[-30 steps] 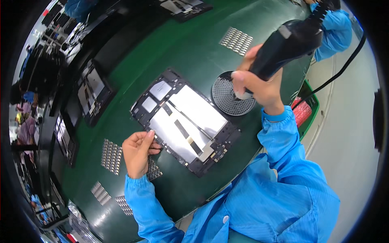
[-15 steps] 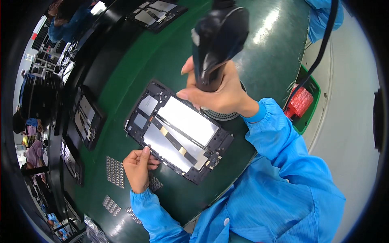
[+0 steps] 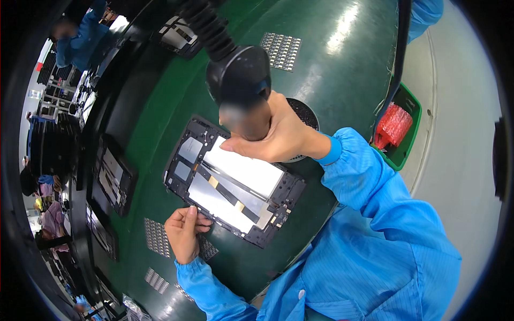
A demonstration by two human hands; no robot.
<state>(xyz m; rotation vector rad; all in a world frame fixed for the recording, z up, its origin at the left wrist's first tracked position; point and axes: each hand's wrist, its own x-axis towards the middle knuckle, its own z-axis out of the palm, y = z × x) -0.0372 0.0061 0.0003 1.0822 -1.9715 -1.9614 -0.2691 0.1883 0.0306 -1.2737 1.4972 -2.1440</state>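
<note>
An opened tablet back (image 3: 235, 184) lies on the green mat, its black frame around silver plates and flat cables. My right hand (image 3: 276, 134) grips a black electric screwdriver (image 3: 238, 80) upright over the tablet's upper edge; its tip is hidden behind the hand. My left hand (image 3: 184, 232) rests at the tablet's lower left edge, fingers curled and touching the frame. A round black screw tray (image 3: 305, 113) sits just behind my right hand, mostly hidden.
Other black tablet frames (image 3: 112, 174) lie along the left of the mat. Small grey part sheets (image 3: 155, 238) lie near my left hand and another sheet (image 3: 281, 51) at the back. A green bin with red packing (image 3: 396, 128) stands at right. Other workers sit far left.
My right hand has swung the screwdriver from the right side over to above the tablet and closer to the camera. My left hand stays at the tablet's lower left edge.
</note>
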